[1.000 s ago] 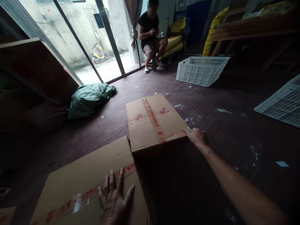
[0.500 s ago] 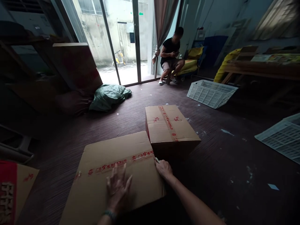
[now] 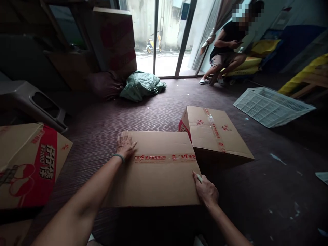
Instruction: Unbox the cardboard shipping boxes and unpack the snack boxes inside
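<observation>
A taped cardboard box (image 3: 159, 184) with red printing on its tape lies right in front of me. My left hand (image 3: 125, 146) rests on the far left corner of its top, palm down with the fingers spread. At the box's right edge, my right hand (image 3: 208, 192) is closed around a small pale green tool (image 3: 199, 178); only a short end of it shows, so its kind is unclear. Touching or very near the far right corner stands a second taped box (image 3: 205, 131), also with red marks.
To my left are a red-printed carton (image 3: 48, 167) and a grey plastic stool (image 3: 38, 99). A green sack (image 3: 143, 85) lies near the glass door. A white plastic crate (image 3: 271, 106) is on the right, and a seated person (image 3: 228, 51) is beyond it.
My view has turned to the left. My left hand has gone from the middle of the box top to its far left corner. The right hand still holds the tool at the right edge, now nearer me.
</observation>
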A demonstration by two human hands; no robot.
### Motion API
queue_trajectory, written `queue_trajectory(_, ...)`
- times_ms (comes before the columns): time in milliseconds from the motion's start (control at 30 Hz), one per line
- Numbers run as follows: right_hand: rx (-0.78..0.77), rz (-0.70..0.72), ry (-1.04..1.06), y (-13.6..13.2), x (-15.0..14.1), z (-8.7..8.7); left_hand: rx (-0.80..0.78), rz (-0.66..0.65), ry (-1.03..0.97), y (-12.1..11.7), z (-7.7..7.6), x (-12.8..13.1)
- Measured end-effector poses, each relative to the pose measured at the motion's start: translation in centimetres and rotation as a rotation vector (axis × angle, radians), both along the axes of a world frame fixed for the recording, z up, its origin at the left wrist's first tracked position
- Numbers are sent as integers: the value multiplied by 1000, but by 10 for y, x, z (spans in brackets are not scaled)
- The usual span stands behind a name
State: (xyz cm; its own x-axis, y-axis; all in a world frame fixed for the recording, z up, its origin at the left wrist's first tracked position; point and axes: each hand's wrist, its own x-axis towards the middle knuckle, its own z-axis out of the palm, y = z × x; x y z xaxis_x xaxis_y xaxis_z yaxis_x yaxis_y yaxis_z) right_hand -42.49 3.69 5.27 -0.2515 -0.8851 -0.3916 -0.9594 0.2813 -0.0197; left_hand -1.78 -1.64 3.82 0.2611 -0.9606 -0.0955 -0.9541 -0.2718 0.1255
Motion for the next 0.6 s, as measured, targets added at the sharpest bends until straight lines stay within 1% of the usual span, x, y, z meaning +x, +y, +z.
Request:
queue_trajectory(67, -10, 10, 23, 2, -3, -5, 34, -66, 65, -31, -10, -6)
queue_trajectory(133, -17, 20, 24, 3, -7, -12, 74, -74, 120, -55, -19, -10)
queue_trajectory(200, -29, 32, 23, 3, -10, -18, 80, -44, 119, -71, -26, -10)
queue_trajectory(300, -57, 37, 32, 5, -12, -22, 38, -24, 62, -82, -30, -7)
queue_trajectory(367, -73, 32, 25, 5, -12, -21, 22, -18, 33, -81, -29, -4)
queue_trajectory(433, -93, 45, 3, 3, -9, -21, 18, 0, 3, -72, -26, 1)
queue_trajectory(533, -146, 138, -42, -7, 3, -22, 54, 69, -41, -45, -22, 18)
queue_trajectory(600, -182, 215, -91, -14, 17, -23, 109, 142, -68, -18, -22, 40)
